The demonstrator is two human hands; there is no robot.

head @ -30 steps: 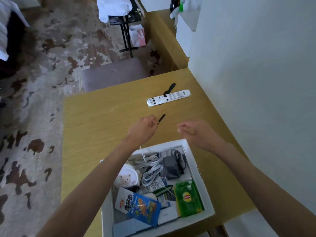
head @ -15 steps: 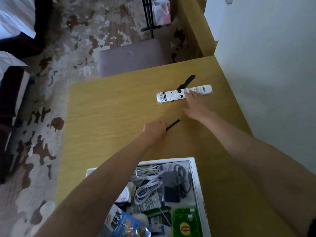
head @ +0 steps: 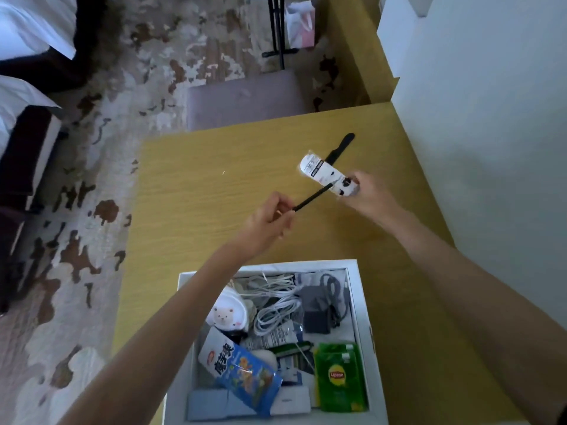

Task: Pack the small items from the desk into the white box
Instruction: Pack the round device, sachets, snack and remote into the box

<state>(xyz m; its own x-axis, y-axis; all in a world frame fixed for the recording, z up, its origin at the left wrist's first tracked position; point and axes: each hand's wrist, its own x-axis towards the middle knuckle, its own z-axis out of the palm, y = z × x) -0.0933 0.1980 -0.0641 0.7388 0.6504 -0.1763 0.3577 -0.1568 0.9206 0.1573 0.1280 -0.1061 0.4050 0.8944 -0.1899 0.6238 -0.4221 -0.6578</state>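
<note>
Pinching a thin black stick [head: 311, 197], your left hand [head: 270, 222] is hovering above the yellow desk [head: 199, 194]; your right hand [head: 369, 196] is gripping a white printed packet [head: 320, 171]. Risk: stick slipping, missing the white box [head: 291, 265].

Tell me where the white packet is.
Head view: the right hand grips the white packet over the desk, far right, hiding part of a black strip.

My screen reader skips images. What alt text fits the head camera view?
The left hand pinches a thin black stick and the right hand holds a white printed packet above a wooden desk; the filled white box sits nearest the camera.
</note>
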